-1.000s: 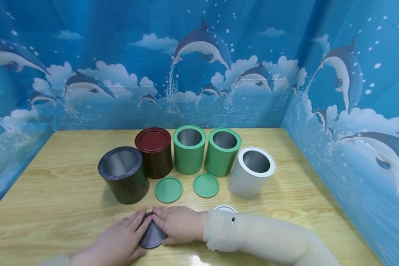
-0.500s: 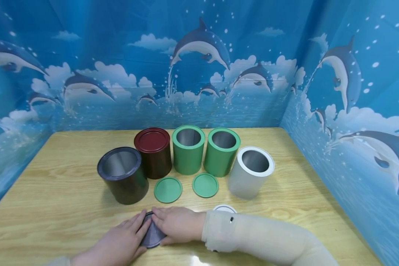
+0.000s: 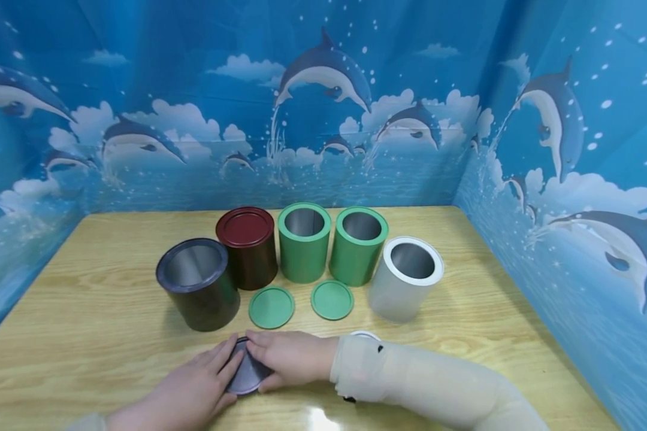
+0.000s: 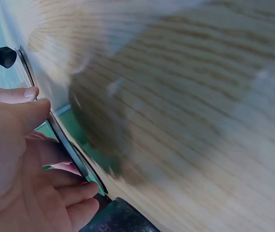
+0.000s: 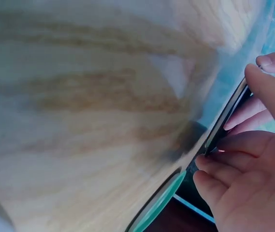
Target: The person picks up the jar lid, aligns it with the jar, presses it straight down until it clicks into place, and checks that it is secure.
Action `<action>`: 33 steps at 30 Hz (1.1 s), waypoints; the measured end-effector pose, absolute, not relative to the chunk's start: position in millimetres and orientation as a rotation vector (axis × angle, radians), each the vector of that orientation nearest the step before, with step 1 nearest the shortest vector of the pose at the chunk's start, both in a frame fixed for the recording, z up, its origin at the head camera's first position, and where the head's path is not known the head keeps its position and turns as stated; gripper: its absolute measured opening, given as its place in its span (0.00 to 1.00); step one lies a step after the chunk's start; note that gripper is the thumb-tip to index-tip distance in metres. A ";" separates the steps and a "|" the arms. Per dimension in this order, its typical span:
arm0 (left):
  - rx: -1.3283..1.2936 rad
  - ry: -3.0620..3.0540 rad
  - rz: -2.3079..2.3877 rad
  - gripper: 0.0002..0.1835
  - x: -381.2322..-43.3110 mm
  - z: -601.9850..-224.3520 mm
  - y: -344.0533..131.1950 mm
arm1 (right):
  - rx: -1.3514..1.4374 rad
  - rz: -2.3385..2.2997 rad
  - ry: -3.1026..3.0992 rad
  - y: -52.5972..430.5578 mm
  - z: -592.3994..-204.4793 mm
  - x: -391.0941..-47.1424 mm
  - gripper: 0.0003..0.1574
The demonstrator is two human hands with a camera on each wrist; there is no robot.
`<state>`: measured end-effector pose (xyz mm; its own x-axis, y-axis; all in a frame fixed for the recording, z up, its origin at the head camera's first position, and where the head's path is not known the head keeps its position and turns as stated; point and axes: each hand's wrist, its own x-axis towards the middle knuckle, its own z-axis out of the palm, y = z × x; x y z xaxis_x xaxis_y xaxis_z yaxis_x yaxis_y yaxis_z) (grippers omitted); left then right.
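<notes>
A dark grey round lid [image 3: 250, 372] lies between both hands near the table's front edge. My left hand [image 3: 194, 383] grips its left side, with fingers along the far rim and the thumb at the near rim. From the other side my right hand [image 3: 291, 357] holds the right rim between fingers and thumb. The wrist views show the lid edge-on, low over the wood, with fingertips at its rim. Behind the left hand stands an uncovered black can [image 3: 202, 302]. Two green lids, a left one [image 3: 271, 307] and a right one [image 3: 332, 300], lie flat beyond the right hand.
A dark red can with its lid on [image 3: 246, 227], a green can [image 3: 304, 257], another green can [image 3: 357, 260] and a white can [image 3: 398, 296] form an arc behind. The right sleeve [image 3: 420, 374] partly hides a white lid [image 3: 365, 334]. A dolphin-print curtain [image 3: 323, 149] surrounds the table.
Both hands have shifted slightly away from the table's front edge together with the dark grey lid. The right sleeve covers more of the white lid. Cans and green lids stay in place.
</notes>
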<state>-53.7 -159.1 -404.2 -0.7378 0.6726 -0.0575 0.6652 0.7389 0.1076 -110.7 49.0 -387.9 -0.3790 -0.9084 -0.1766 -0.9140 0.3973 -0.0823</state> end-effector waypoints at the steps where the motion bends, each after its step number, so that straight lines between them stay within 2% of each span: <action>1: 1.104 2.845 0.121 0.35 -53.7 -403.5 -159.7 | -1.632 0.038 2.463 49.4 -386.8 -111.4 0.46; 12: 1.182 2.925 0.116 0.32 -56.3 -390.8 -163.8 | -1.578 -0.068 2.485 55.7 -373.5 -118.4 0.45; 21: 1.189 2.941 0.103 0.32 -58.4 -377.9 -165.5 | -1.638 -0.134 2.508 62.2 -361.4 -123.5 0.45; 28: 1.349 3.052 0.114 0.31 -57.5 -371.5 -167.8 | -1.669 -0.203 2.514 65.9 -352.3 -125.5 0.45; 33: 1.370 3.073 0.136 0.31 -57.2 -363.1 -169.0 | -1.704 -0.217 2.530 67.3 -342.1 -126.1 0.45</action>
<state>-57.2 -169.0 -363.1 -0.6479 0.7240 0.2366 0.7421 0.6700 -0.0179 -126.1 67.3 -342.1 -0.3762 -0.9265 0.0100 -0.9146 0.3697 -0.1639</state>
